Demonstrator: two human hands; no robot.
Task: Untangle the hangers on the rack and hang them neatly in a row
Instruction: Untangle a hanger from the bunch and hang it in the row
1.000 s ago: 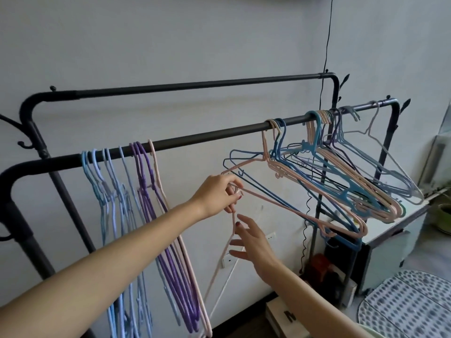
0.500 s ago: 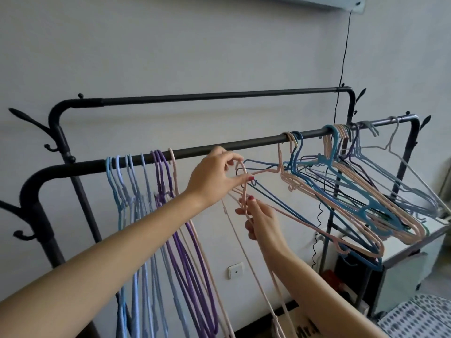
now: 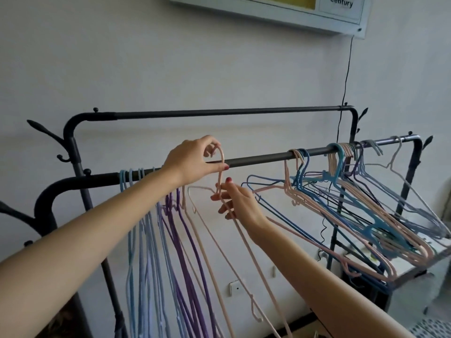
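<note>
A black rack's front rail (image 3: 258, 159) runs left to right. My left hand (image 3: 192, 162) pinches the hook of a pink hanger (image 3: 220, 167), with the hook's top at the rail. My right hand (image 3: 238, 203) grips the same hanger's neck just below. Left of it, light blue hangers (image 3: 133, 230), purple hangers (image 3: 180, 230) and a pink one hang straight in a row. On the right, a tangled bunch of blue, pink and grey hangers (image 3: 361, 206) hangs skewed from the rail.
A second, higher rail (image 3: 219, 112) runs behind, near the grey wall. Coat hooks (image 3: 41, 128) stick out at the rack's left end. A white unit (image 3: 317, 13) is mounted high on the wall, with a black cable (image 3: 346, 76) down from it. A cabinet (image 3: 415, 269) stands low right.
Both hands have lifted the pink hanger from below the rail up to it. The view has tilted upward, bringing the wall unit into sight.
</note>
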